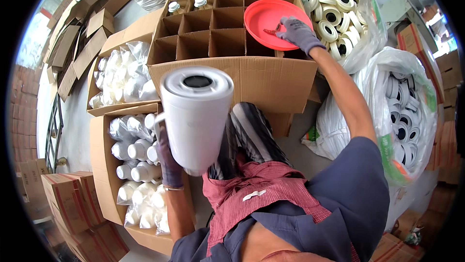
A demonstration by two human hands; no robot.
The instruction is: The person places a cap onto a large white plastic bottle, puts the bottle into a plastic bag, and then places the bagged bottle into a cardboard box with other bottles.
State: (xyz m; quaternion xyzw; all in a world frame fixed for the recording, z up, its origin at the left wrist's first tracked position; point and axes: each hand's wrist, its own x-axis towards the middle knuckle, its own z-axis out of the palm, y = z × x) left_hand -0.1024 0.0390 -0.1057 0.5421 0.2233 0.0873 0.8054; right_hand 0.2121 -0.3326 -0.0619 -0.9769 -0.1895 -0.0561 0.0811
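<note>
The white bottle (196, 116), raised close to the camera at the frame's centre, hides most of the left hand (169, 162); only the gloved fingers (164, 150) show, wrapped around its lower left side at about 8 o'clock, closed on it. Its mouth is blurred. The right hand (298, 32), gloved too, reaches to 1 o'clock, its fingers spread loosely and resting on the red plate (266, 20), which lies on the divided carton (218, 39). Whether they grip the rim is unclear. Bags of white caps (334, 15) sit just beyond.
</note>
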